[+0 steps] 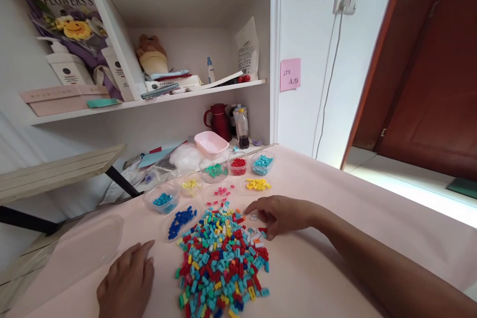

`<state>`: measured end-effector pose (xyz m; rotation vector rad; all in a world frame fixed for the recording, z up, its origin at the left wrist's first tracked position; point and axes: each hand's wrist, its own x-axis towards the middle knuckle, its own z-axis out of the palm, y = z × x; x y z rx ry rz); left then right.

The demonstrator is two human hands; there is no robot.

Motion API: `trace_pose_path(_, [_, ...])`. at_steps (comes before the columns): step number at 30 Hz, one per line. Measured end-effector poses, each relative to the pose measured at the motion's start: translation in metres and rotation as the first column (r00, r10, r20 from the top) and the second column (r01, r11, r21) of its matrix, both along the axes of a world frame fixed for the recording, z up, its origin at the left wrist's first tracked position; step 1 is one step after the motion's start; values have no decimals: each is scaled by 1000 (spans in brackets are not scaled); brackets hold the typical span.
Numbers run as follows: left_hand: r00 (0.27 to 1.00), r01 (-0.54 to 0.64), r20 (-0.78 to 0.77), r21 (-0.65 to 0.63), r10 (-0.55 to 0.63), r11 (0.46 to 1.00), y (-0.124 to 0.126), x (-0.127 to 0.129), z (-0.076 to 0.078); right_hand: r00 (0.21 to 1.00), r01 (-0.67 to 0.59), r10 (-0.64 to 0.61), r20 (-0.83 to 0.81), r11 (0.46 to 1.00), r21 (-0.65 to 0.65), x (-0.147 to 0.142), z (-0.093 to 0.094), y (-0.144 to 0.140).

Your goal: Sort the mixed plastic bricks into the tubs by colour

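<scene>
Where the mixed heap of small bricks [222,258] lies on the pink tablecloth [335,238], I see my right hand [280,214] resting at its far right edge, fingers loosely curled and lowered among the white and red pieces there; whether the fingertips pinch one I cannot tell. My left hand [128,278] lies flat and spread on the cloth just left of the heap, holding nothing, apparently as a brace. Beyond the heap, clear tubs hold sorted colours: dark blue bricks [181,221], light blue ones [163,200], yellow [190,185], green [215,170], red [238,163], turquoise [263,164]; loose pink bricks [223,191] and a yellow cluster [258,185] lie between. I judge the arc keeps every tub within one reach. A clear lid [85,248] lies at left, a pink basin [211,143] behind, shelves [149,102] above.
</scene>
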<state>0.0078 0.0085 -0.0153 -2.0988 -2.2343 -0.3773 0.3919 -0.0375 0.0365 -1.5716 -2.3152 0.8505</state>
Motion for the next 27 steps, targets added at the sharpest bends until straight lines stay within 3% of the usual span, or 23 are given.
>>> trace_pose_path(5, [1000,10,9,48,-10,999,-1,0,1,990,16,4,-138,989,150,-14,-6,2])
trace_pose_path(8, [1000,16,25,1,-16,1000,0,-1,1,975,48,-6,-221,982,184,-12,-6,5])
trace_pose_path(13, [999,22,34,42,-23,999,-3,2,3,991,90,-74,-111,984,152,-2,-4,5])
trace_pose_path(19, [998,29,45,100,-33,995,-8,7,3,999,41,-45,23,989,143,-9,-5,0])
trace_pose_path(27, [999,10,36,79,-13,997,-8,7,4,1000,-6,6,3,989,147,-14,-7,0])
